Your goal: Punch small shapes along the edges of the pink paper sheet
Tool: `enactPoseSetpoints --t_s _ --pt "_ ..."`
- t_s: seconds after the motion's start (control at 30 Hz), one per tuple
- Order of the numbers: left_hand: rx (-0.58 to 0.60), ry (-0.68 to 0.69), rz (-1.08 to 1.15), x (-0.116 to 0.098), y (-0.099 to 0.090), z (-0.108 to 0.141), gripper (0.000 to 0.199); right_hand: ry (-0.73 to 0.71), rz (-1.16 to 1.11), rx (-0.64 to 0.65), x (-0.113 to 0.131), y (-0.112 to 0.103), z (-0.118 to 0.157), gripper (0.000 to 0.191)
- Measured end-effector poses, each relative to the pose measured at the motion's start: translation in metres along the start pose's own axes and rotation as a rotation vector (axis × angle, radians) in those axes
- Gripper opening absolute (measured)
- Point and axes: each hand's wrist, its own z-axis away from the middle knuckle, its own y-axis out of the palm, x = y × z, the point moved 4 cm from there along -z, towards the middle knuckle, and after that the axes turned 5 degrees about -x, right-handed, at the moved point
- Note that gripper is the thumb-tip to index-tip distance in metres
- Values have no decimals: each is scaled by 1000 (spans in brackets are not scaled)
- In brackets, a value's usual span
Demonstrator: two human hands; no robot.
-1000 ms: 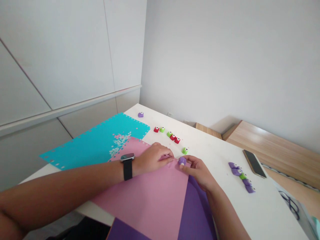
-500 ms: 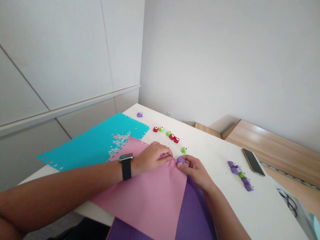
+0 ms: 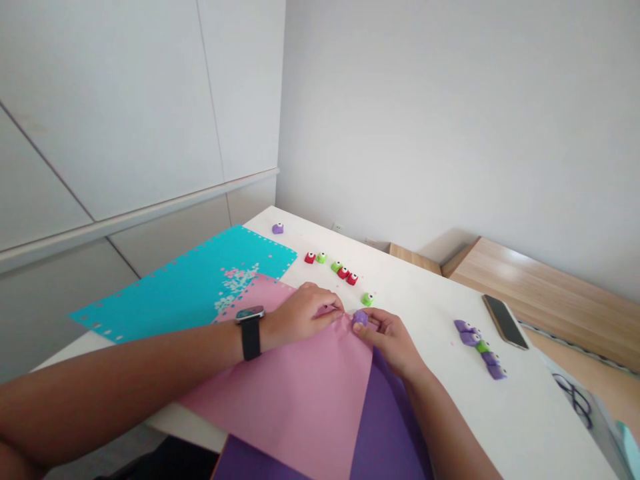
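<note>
A pink sheet of paper (image 3: 310, 380) lies partly over a purple sheet (image 3: 390, 427) and a cyan sheet (image 3: 180, 293) with punched edges. My left hand (image 3: 305, 312), with a watch on the wrist, pinches the far edge of the pink sheet. My right hand (image 3: 390, 337) grips a small purple punch (image 3: 360, 319) between thumb and fingers, at that same edge. The paper is slightly creased between the two hands. White and pink paper flowers (image 3: 237, 283) lie on the cyan sheet.
Beyond my hands stand red punches (image 3: 343, 273), green punches (image 3: 368, 299) and a purple one (image 3: 278, 229) on the white table (image 3: 420, 293). A row of purple punches (image 3: 470, 339) with a green one sits at the right, beside a phone (image 3: 505, 322).
Both hands keep their hold at the paper's edge. The purple punch is turned very slightly in my right hand, and the view has shifted a little.
</note>
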Motion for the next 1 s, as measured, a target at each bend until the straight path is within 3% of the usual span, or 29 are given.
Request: enactPoseSetpoints --t_s 0.3,0.4,0.6,0.7,0.83,1.0 --pt "23 0 -24 2 2 0 12 87 -150 32 -2 -3 -1 50" --pt "50 0 -35 3 4 1 13 75 -176 -22 1 -9 -2 51" --pt "47 -1 -26 4 4 1 13 46 -272 -260 -1 -46 -12 46" --pt "49 -2 -28 5 6 2 13 105 -279 -307 -12 -68 -18 45" --pt "52 4 -33 6 8 2 13 109 -128 -415 -26 -89 -25 48" --pt "66 5 -41 8 10 2 14 43 256 -504 -28 -94 -36 63"
